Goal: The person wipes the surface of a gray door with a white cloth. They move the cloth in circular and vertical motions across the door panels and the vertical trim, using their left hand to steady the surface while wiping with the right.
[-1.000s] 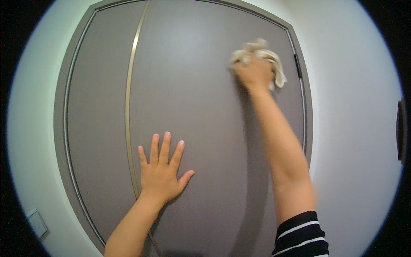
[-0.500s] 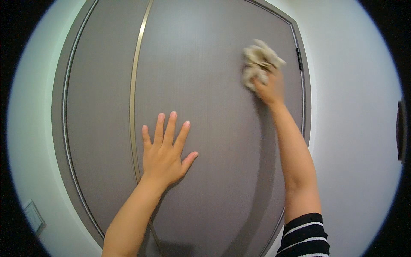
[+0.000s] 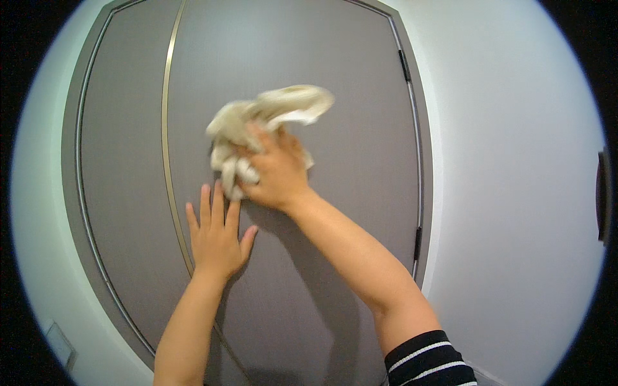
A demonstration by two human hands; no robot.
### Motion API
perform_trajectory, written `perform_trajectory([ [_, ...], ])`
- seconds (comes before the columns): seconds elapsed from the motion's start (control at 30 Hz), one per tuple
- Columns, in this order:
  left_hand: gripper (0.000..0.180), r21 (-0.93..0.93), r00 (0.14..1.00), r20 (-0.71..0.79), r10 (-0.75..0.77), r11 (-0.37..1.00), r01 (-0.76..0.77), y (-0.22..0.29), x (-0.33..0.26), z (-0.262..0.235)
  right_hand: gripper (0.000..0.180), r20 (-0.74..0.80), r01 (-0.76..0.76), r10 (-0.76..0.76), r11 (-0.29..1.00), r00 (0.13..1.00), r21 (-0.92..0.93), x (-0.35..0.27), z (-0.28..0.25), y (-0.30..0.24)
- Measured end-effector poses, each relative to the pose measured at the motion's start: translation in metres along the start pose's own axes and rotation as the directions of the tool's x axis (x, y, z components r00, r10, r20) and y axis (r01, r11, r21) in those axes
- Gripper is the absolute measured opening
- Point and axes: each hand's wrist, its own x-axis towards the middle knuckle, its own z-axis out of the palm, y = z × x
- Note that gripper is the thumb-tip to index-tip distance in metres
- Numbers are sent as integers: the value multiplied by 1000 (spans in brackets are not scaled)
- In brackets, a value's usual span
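Fingers of our right hand [image 3: 281, 175] are closed on a bunched cream cloth [image 3: 233, 123], pressed, it seems, to the door [image 3: 354, 161] just above our left hand [image 3: 217, 244]. That left hand holds nothing; its fingers are spread on the door, and whether the tip of the forefinger touches the cloth's hanging corner we cannot tell. To wipe well, we judge, we should gather the loose fold that juts out to the upper right, so that a flat pad sits under the palm. Even pressure and overlapping strokes would serve better than a crumpled wad, which may leave streaks. We would also slide the left hand lower before wiping down, so that the two do not meet. Farther out, the gold strip [image 3: 166, 103] left of the cloth deserves a light pass along its length. At the right edge, the upper hinge [image 3: 404, 65] and lower hinge [image 3: 418, 243] could snag the cloth, so we would slow down there. Beyond the door frame [image 3: 69, 161], the pale wall [image 3: 508, 161] is best left out of the stroke.
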Motion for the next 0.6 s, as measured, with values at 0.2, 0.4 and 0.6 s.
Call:
perform_trajectory([
  [0.2,80,-12,993,68,94,996,-94,-10,-25,6,51,-3,99,-99,995,995,-14,-38,-7,84],
  [0.4,79,-74,994,76,74,995,-68,-9,-37,11,54,-177,-848,834,488,523,-206,-95,-54,214],
  [0.6,80,-126,995,71,69,990,-60,-9,-37,11,64,-44,-534,580,714,813,-452,13,8,98],
])
